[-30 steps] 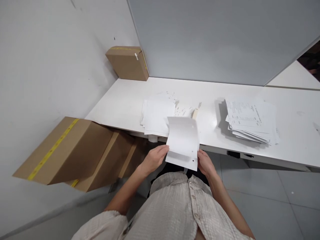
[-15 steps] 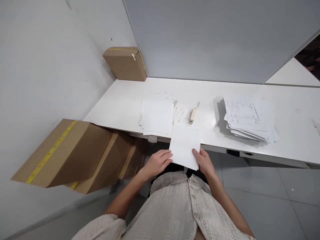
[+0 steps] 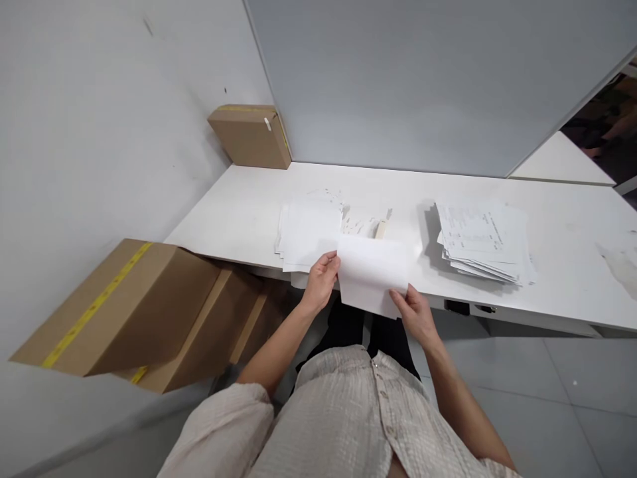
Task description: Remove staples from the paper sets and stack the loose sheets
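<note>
Both hands hold white paper sheets [image 3: 372, 272] over the front edge of the table. My left hand [image 3: 321, 282] pinches the left side of the sheets, fingers closed. On the lower right corner my right hand [image 3: 414, 312] grips them, thumb on top. Behind the sheets a small cream stapler-like block [image 3: 381, 230] lies on the table, its near end hidden. A pile of blank sheets [image 3: 311, 229] rests just left of the held paper. To the right sits a thicker, uneven stack of printed sheets [image 3: 480, 239].
The white table [image 3: 239, 219] runs along a grey panel [image 3: 398, 86]. One cardboard box [image 3: 251, 136] stands in the back left corner. Several larger boxes [image 3: 134, 305] with yellow tape are at the lower left, beside the table's front edge.
The held sheets have moved up and away from my body, now covering part of the cream block. My left hand has shifted up to the sheets' upper left side.
</note>
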`<state>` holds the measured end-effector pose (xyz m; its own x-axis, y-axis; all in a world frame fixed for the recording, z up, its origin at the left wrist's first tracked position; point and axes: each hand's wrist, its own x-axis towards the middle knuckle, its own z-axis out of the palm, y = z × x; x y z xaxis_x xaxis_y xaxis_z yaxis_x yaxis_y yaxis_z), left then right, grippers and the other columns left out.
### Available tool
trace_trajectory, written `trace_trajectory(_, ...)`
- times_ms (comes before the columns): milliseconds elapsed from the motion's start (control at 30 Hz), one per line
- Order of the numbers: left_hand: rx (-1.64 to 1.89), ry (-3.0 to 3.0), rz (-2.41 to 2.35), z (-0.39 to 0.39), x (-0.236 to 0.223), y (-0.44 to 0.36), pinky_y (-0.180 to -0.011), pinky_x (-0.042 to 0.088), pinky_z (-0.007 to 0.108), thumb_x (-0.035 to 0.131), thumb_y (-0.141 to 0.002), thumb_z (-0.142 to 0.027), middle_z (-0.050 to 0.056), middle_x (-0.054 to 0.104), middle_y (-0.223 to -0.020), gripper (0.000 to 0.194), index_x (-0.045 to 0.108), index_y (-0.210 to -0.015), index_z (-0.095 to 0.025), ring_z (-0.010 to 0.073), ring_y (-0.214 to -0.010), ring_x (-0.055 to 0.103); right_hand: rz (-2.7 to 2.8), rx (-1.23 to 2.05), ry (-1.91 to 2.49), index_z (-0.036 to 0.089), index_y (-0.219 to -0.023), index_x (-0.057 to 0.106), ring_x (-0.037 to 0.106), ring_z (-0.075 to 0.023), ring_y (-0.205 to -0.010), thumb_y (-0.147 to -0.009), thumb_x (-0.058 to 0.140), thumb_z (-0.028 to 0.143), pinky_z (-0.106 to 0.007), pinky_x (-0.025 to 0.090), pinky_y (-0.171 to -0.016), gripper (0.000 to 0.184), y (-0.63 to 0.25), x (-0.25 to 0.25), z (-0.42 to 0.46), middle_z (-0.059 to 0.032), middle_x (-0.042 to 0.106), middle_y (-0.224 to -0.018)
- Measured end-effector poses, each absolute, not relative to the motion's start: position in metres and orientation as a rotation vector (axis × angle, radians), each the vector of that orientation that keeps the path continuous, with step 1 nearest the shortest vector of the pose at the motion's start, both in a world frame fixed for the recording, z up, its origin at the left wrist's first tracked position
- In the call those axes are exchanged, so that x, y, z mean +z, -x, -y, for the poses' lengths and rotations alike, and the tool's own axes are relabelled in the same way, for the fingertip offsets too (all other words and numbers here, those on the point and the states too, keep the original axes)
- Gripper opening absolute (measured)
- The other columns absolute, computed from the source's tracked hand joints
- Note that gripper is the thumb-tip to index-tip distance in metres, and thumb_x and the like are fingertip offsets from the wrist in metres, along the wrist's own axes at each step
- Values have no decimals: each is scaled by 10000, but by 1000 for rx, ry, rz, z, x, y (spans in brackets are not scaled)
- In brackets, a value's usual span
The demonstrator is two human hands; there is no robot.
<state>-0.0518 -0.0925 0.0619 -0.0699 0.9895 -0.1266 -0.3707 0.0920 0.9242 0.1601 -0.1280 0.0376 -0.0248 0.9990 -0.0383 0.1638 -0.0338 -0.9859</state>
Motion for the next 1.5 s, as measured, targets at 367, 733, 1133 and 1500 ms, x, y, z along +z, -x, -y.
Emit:
trace_trajectory(367,1721,-1094,-944,49,103,27,-685,426,224,611,-765,-431,-12,572,-728,251,613,-861,-199,94,-690,514,1281,902,1204,206,-890,637,557,-192,-795,-752,590,421,-306,422,-748,259,-168,65,57,-26,648,-818)
trace_trajectory(733,1647,-1099,-1101,46,91,28,-528,342,200,609,-752,-458,-42,436,-566,276,606,-793,-186,73,-532,387,1292,960,1179,206,-870,636,570,-188,-793,-774,576,378,-306,433,-735,206,-163,54,55,-25,655,-806)
trace_trajectory(1133,1366,-698,-1076,65,77,27,-462,369,181,727,-624,-423,-34,543,-571,330,631,-771,-144,53,-490,459,1194,1151,1403,205,-985,621,583,-208,-806,-765,593,425,-290,451,-701,312,-169,32,129,-46,675,-924)
trace_trajectory(1500,995,-773,-1271,50,33,15,-546,482,243,720,-636,-302,23,630,-658,272,628,-803,-108,98,-544,568,864,1493,1450,175,-1097,602,649,-260,-840,-715,650,426,-354,503,-719,460,-192,16,148,-77,702,-958)
